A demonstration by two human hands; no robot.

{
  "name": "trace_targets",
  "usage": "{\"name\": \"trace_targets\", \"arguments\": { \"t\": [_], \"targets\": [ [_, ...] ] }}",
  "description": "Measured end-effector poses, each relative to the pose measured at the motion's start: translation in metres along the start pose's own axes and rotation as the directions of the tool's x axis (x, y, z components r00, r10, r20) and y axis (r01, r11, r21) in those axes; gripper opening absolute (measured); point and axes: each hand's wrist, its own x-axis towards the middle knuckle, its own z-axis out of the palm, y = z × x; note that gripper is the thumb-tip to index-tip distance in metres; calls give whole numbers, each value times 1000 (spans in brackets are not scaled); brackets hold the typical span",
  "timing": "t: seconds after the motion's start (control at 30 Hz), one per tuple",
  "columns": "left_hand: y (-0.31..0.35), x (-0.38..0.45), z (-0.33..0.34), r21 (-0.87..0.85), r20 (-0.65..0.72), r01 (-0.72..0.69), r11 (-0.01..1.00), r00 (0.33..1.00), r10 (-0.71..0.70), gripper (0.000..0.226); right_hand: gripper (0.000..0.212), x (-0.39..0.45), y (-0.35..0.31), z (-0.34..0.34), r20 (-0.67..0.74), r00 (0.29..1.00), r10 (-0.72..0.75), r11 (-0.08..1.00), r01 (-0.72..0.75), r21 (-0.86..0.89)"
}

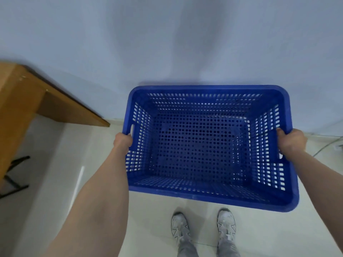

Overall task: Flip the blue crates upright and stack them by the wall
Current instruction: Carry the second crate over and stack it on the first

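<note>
Both bare forearms extend forward and apart. The left hand (123,141) and right hand (291,143) are each closed in a grip at the same height, knuckles outward, thumbs hidden. Two shod feet stand below.

One blue crate (207,145) fills the middle-right of the head view, held off the floor with its open top facing up toward the camera. It is rectangular plastic with rounded corners and a thick smooth rim. Its four walls carry rows of small rectangular slots, and its floor is dotted with round holes. A handle cut-out shows in the short wall at 9 o'clock. The long far rim, at 12 o'clock, lies near the wall.
</note>
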Motion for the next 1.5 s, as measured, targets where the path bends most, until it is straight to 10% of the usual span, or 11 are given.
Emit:
{"name": "trace_targets", "arguments": {
  "t": [0.4,1.5],
  "targets": [
    [21,21,-13,258,-127,-77,963,985,113,46,41,10,-17,2,120,993,2,999,-6,36],
    [28,22,9,265,-60,-133,955,986,154,35,27,10,-5,10,140,988,60,997,-67,47]
  ]
}}
